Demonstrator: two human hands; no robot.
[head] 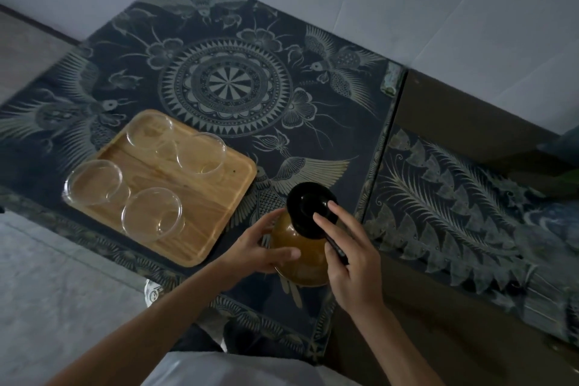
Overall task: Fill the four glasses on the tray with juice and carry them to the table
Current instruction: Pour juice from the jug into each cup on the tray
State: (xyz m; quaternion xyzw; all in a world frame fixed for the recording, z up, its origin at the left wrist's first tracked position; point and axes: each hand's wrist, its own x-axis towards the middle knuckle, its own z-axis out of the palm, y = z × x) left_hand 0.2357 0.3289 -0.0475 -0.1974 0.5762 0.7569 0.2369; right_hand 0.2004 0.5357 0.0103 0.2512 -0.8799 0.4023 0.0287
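Head view, looking down on a dark patterned cloth (225, 84) covering the surface; wooden tray (219, 197) lies left of centre with four clear glasses on it, all upright and looking empty: far-left glass (149, 131), far-right glass (201, 153), near-left glass (94, 182), near-right glass (152, 214); juice jug (302, 255) stands on the cloth just right of the tray's near corner, amber liquid inside, black lid (310, 204) on top, dark handle (336, 249) on its right side; left hand (266, 247) is curled against the jug's left wall, fingers spread round the glass body, touching it; right hand (354, 263) sits over the handle side with the fingers mostly straight and loosely open, fingertips (332, 205) resting on the lid's edge (whether the thumb is closed round the handle cannot be told, it's hidden); jug and tray are close but apart; a second patterned cloth (454, 204) covers the neighbouring piece on the right; pale floor (62, 276) at lower left
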